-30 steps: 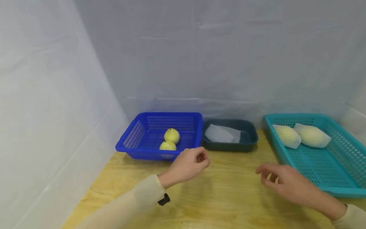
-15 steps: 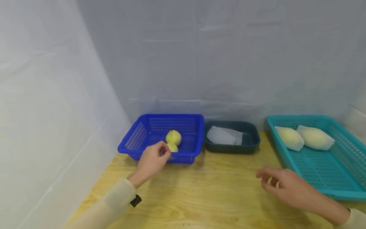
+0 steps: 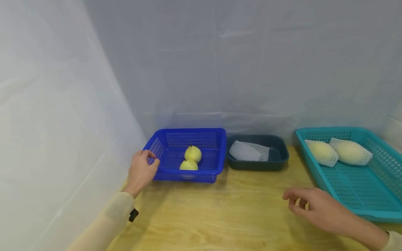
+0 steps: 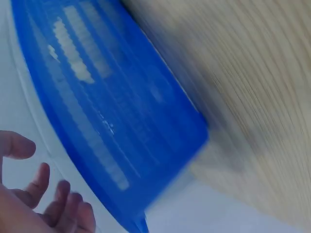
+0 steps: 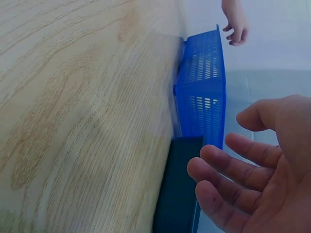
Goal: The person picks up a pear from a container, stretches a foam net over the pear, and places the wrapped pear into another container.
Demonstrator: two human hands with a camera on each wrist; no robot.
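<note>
My left hand (image 3: 142,170) hovers over the front left corner of a blue plastic basket (image 3: 201,172). In the left wrist view its fingers (image 4: 63,194) are loosely curved with nothing between them, apart from the rim. Two yellow-green pears, one (image 3: 193,153) behind the other (image 3: 188,165), lie inside that basket, and its front wall partly hides the nearer one. Above the table, left of a teal basket (image 3: 329,195), hangs my right hand (image 3: 317,209). Seen from the right wrist, its fingers (image 5: 233,165) are relaxed and hold nothing.
A dark green tray (image 3: 257,166) with white foam net sleeves (image 3: 246,152) stands between the baskets. Two net-wrapped fruits, one (image 3: 321,152) left of the other (image 3: 351,152), lie in the teal basket. White sheeting (image 3: 188,69) rises behind and left of the wooden table (image 3: 238,209).
My left hand has swept left from the gap by the dark tray, across the blue basket's front, to its left corner. My right hand has barely moved. The view has shifted slightly.
</note>
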